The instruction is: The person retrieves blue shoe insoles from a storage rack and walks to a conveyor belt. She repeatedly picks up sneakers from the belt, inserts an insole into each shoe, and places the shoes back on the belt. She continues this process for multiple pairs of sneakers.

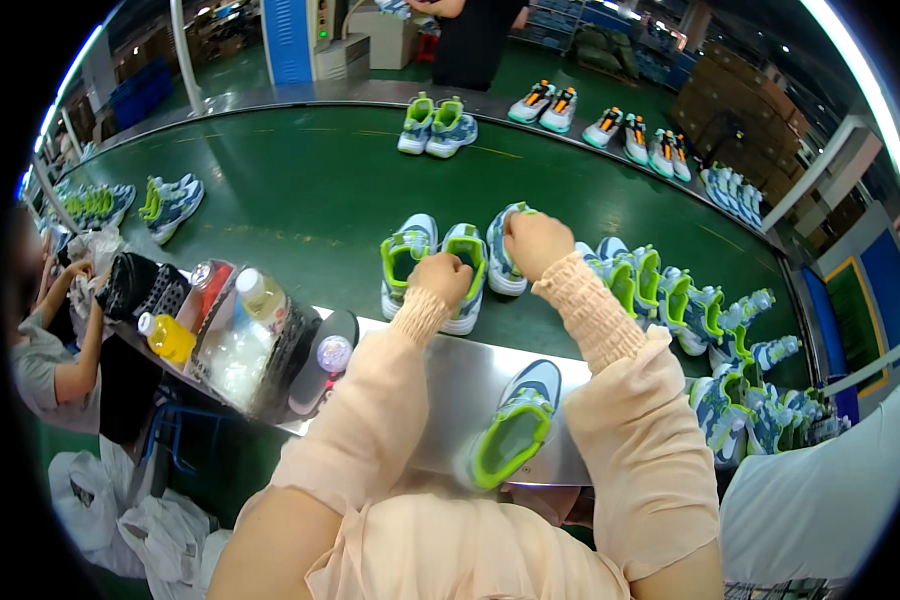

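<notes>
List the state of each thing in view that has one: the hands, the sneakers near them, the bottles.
Left hand: closed on the middle sneaker.
Right hand: gripping the right sneaker at its collar.
Left sneaker: upright, untouched.
Sneaker on metal ledge: upright, unheld.
Yellow bottle: capped.
Clear bottle: capped.

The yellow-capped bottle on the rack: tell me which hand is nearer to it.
Left. The left hand grips a sneaker on the belt, right of the yellow-capped bottle; the right hand holds another sneaker farther right.
</notes>
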Available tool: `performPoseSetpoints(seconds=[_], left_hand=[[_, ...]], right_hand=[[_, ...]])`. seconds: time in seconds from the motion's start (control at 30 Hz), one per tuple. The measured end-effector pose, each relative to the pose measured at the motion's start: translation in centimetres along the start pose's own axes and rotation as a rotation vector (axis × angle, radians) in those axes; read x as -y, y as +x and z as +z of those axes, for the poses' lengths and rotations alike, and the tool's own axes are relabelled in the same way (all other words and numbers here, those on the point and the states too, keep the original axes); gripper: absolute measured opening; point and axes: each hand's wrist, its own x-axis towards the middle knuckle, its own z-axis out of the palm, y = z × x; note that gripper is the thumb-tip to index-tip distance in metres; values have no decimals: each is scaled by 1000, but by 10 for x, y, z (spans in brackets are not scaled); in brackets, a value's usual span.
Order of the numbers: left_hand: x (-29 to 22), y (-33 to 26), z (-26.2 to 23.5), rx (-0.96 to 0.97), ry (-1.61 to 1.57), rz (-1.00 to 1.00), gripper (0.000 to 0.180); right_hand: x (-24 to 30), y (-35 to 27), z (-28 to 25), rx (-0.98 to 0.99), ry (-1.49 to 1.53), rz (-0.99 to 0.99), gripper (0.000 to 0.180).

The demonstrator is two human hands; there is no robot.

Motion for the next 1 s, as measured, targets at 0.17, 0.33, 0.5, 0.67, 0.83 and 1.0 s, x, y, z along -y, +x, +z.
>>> performPoseSetpoints(seconds=[0.17, 0.33, 0.5, 0.67, 0.83, 1.0], left_hand=[[92, 2, -40, -393, -237, 28, 16], [91, 19, -62, 76, -292, -279, 23], [107, 79, -36, 359, -186, -469, 16], [110, 114, -25, -49, -952, -688, 14], [105, 124, -18, -93, -881, -730, 21], [72, 105, -28, -113, -527, -692, 31]], right_hand=[[38, -3, 53, 422, 222, -192, 42], [80, -7, 82, 510, 182, -255, 73], [93, 10, 95, 692, -43, -210, 88], [96, 13, 108, 706, 59, -203, 82], [94, 3, 111, 630, 23, -203, 72], [91, -4, 111, 541, 51, -205, 62]])
